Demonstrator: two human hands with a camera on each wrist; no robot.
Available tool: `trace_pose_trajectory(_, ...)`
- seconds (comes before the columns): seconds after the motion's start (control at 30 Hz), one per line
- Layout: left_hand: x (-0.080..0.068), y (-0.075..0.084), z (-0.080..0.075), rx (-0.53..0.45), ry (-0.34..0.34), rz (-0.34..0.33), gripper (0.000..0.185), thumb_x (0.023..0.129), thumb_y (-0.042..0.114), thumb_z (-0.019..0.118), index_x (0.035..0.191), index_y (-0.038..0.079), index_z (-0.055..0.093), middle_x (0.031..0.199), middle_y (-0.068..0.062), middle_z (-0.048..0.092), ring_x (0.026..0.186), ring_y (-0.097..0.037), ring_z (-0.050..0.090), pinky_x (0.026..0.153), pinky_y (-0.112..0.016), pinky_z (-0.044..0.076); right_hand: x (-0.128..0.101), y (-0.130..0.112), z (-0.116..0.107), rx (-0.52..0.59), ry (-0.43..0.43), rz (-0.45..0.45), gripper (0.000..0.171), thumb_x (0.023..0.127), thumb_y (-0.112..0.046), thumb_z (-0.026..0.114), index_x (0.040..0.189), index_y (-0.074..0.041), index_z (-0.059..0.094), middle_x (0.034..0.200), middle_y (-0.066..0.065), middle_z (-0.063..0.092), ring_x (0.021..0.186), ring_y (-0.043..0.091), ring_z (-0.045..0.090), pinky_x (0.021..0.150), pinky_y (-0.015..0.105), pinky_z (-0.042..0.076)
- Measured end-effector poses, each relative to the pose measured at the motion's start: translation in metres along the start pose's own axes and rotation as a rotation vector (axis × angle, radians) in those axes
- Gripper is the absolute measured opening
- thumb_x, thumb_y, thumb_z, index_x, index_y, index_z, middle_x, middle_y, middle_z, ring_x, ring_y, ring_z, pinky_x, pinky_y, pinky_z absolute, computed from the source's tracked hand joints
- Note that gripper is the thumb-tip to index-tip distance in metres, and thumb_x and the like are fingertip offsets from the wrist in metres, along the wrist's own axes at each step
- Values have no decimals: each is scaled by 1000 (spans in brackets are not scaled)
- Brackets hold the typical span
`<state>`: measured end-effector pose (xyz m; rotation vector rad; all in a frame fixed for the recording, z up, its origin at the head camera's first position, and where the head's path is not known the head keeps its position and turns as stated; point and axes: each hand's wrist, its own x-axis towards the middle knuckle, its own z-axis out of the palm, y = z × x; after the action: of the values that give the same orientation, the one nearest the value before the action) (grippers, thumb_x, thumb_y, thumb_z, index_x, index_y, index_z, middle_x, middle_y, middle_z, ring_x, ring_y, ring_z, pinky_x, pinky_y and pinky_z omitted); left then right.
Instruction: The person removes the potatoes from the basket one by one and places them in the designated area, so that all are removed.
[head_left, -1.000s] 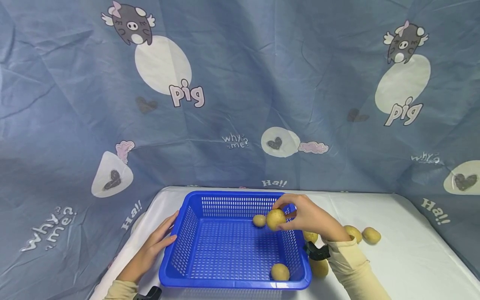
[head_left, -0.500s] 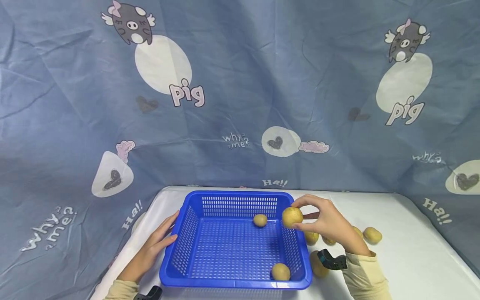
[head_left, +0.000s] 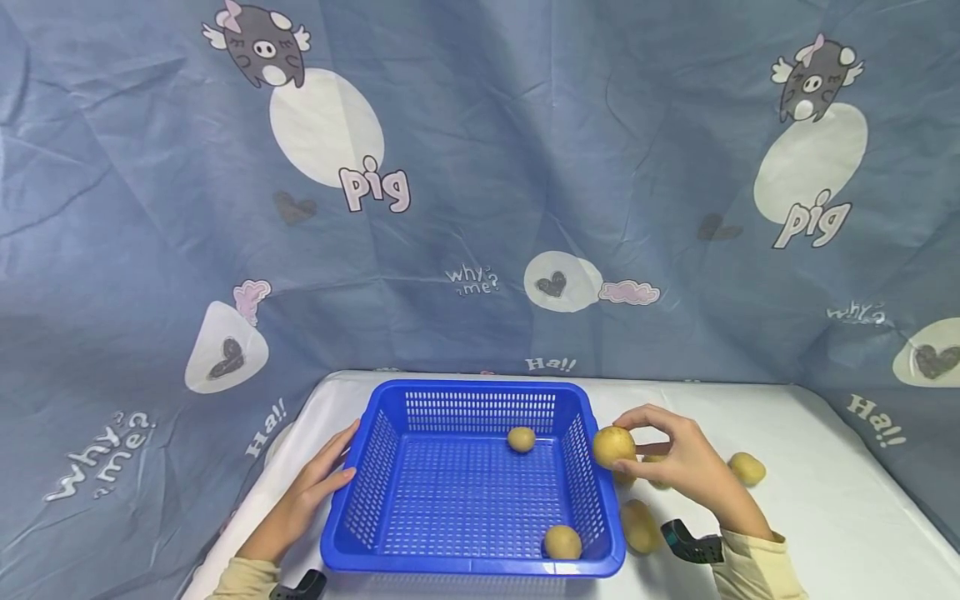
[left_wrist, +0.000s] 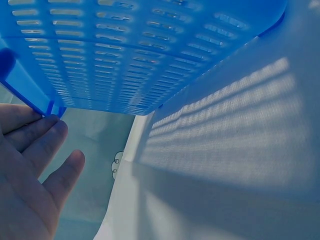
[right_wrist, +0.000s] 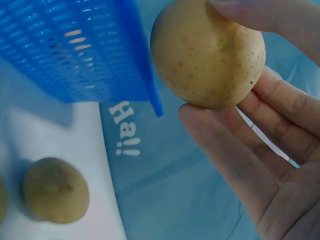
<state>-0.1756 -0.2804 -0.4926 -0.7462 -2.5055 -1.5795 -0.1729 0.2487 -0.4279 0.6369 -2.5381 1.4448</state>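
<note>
My right hand pinches a yellow-brown potato between thumb and fingertips, just at the right rim of a blue slotted plastic basket. In the right wrist view, the held potato sits above the tabletop beside the basket wall. My left hand rests on the basket's left rim with its fingers fairly straight; the left wrist view has those fingers touching the rim from outside. Inside the basket lie one small potato toward the back and another potato at the front right corner.
Right of the basket, on the white tabletop, lie several potatoes: one by the basket wall, one farther right, and others partly hidden by the right hand. A blue patterned cloth hangs behind the table.
My right hand has carried its potato rightward, from over the basket's inside to its right rim. The left hand and the basket have stayed in place.
</note>
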Motion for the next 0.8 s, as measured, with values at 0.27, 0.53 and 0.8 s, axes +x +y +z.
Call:
trace_pose_trajectory(0.27, 0, 1, 0, 0, 2, -1, 62, 105, 11, 47, 163, 2, 27, 164, -32, 29, 140, 21, 27, 108, 3, 20, -18, 11, -8, -87, 16, 11, 44, 76, -17, 93, 114, -15, 70, 115, 4, 72, 104, -2, 67, 81, 26, 64)
trace_pose_trajectory(0.53, 0, 1, 0, -3, -5, -15, 62, 106, 13, 46, 163, 4, 26, 165, -30, 29, 141, 21, 26, 108, 4, 19, -36, 26, -11, -87, 34, -17, 42, 75, -7, 92, 111, -8, 71, 109, 9, 73, 97, -2, 67, 76, 27, 65)
trace_pose_trajectory(0.8, -1, 2, -1, 6, 0, -22, 63, 105, 13, 47, 163, 4, 26, 165, -30, 28, 140, 23, 24, 107, 5, 18, -53, 38, -17, -115, 19, 64, 44, 76, -14, 92, 114, -8, 71, 117, 15, 72, 104, -9, 62, 77, 24, 64)
